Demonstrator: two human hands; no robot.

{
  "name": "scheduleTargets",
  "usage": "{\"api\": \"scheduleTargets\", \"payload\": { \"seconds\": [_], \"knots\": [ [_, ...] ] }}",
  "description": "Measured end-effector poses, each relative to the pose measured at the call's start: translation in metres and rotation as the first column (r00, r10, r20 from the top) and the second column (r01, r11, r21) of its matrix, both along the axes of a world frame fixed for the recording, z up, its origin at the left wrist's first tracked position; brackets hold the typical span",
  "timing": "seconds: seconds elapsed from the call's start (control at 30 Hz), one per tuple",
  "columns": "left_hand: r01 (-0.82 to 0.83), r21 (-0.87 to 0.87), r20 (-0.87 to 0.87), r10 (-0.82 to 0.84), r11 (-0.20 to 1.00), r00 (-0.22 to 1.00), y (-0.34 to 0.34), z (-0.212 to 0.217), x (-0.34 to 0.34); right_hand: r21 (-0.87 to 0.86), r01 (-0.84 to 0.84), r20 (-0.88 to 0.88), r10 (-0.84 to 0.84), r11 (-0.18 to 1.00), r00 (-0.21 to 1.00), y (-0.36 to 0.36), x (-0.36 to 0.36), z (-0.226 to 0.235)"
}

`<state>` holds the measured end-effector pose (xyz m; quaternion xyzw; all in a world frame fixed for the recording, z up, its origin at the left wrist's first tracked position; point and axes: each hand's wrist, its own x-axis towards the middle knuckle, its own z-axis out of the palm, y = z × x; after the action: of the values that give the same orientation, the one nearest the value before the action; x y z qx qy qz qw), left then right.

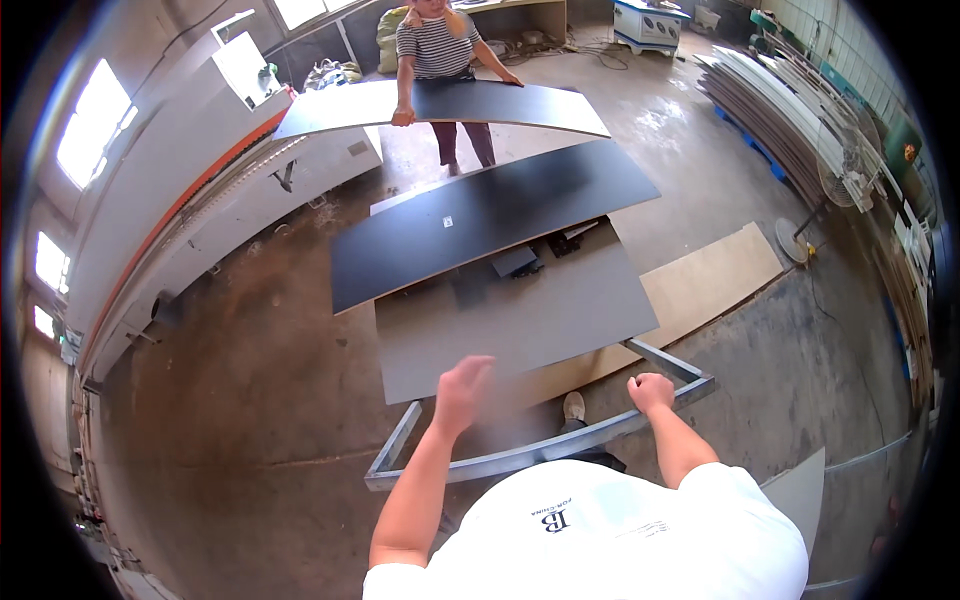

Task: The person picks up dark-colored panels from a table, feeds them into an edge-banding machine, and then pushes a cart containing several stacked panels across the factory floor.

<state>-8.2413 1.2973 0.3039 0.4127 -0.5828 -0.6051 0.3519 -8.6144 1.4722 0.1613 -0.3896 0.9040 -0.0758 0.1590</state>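
Note:
My left hand (pixel 465 393) is raised over the near edge of a grey board (pixel 530 320), and motion blur smears its fingers. My right hand (pixel 652 392) is closed beside the right end of a metal frame (pixel 560 447); whatever its fingers might hold is hidden. This frame juts out toward me from under the grey board. On top of that board lies a dark panel (pixel 500 215) with a small white label (pixel 447 222). Dark block-like pieces (pixel 517 262) rest on the grey board by the panel's near edge.
Across from me a person (pixel 437 45) holds another dark-faced panel (pixel 490 103) with both hands. A long white machine (pixel 190 200) stands left. Stacked boards (pixel 790 110) and a fan (pixel 850 175) stand right. A tan sheet (pixel 715 275) lies beside the grey board.

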Motion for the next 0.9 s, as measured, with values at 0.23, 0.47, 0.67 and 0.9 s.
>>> {"api": "scheduleTargets", "payload": {
  "seconds": [0.23, 0.47, 0.67, 0.9],
  "knots": [
    [0.389, -0.074, 0.745, -0.208, 0.918, 0.633, 0.062, -0.102, 0.021, 0.034, 0.011, 0.037, -0.012, 0.999, 0.999, 0.002, 0.0, 0.003],
    [0.377, -0.029, 0.779, -0.215, 0.926, 0.589, 0.102, -0.128, 0.041, 0.017, -0.009, 0.016, 0.009, 1.0, 1.0, -0.001, 0.003, 0.009],
    [0.385, 0.071, 0.828, -0.269, 0.92, 0.492, 0.096, -0.129, 0.036, 0.021, -0.032, -0.011, 0.033, 0.999, 0.999, 0.001, -0.003, 0.0],
    [0.352, -0.032, 0.825, -0.174, 0.935, 0.538, 0.099, -0.135, 0.037, 0.065, 0.005, 0.039, -0.007, 0.998, 0.999, -0.001, -0.002, 0.005]
  ]
}}
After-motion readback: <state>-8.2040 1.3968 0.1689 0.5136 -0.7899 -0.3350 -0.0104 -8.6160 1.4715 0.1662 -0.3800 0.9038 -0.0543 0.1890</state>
